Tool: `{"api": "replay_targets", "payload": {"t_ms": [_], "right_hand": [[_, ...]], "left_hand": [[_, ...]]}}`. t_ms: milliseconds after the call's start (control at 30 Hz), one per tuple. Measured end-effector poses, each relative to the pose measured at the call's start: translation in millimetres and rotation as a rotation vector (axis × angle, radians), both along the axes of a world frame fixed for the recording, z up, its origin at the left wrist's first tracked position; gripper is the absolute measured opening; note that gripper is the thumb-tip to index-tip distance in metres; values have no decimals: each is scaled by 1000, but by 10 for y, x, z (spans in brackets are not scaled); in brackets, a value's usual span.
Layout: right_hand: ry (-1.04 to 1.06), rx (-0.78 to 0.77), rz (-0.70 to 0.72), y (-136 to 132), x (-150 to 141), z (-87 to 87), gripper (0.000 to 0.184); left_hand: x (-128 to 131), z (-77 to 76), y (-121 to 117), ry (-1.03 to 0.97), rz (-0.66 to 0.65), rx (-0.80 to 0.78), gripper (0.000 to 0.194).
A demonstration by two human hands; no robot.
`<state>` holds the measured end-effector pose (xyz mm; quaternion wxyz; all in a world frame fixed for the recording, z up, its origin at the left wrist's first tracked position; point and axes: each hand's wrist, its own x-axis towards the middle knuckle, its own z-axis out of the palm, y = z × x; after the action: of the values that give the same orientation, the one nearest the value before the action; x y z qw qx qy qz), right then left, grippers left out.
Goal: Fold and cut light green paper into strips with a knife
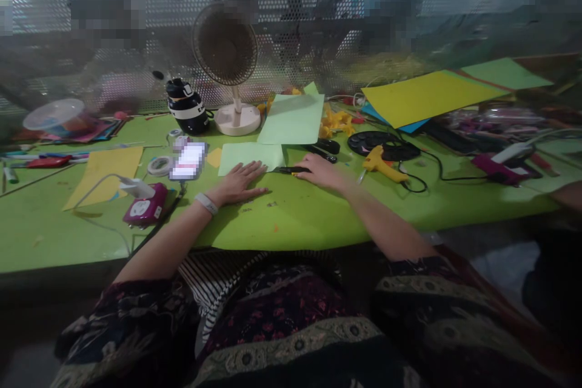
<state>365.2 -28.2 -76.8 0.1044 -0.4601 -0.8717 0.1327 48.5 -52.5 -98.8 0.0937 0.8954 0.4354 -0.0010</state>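
My left hand (239, 183) lies flat with fingers spread on the lower edge of a pale green paper sheet (248, 156) on the green table (295, 212). My right hand (321, 171) rests just right of the sheet, fingers curled around a small black and yellow cutter (291, 170) whose tip points toward the paper. A larger pale green sheet (293, 119) lies just behind.
A small fan (226, 51) and a black flask (187, 108) stand at the back. A yellow glue gun (382, 164), black disc (381, 144), black stapler (328, 147), tape roll (159, 165), pink device (145, 211) and yellow paper sheets (422, 96) surround the hands.
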Motion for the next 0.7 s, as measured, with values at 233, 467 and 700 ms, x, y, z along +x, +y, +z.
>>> {"api": "replay_targets", "payload": {"t_ms": [233,467,700], "right_hand": [[-16,-18,23,-33,-49,3,27],[26,-13,-17,-68,-177,-20,24],[54,51,14,43,-30,-82,16]], "left_hand": [[4,47,-25,3,-1,-19,95],[106,34,-50,-7,44,-29,94],[96,62,70,-76,138,22,80]]}}
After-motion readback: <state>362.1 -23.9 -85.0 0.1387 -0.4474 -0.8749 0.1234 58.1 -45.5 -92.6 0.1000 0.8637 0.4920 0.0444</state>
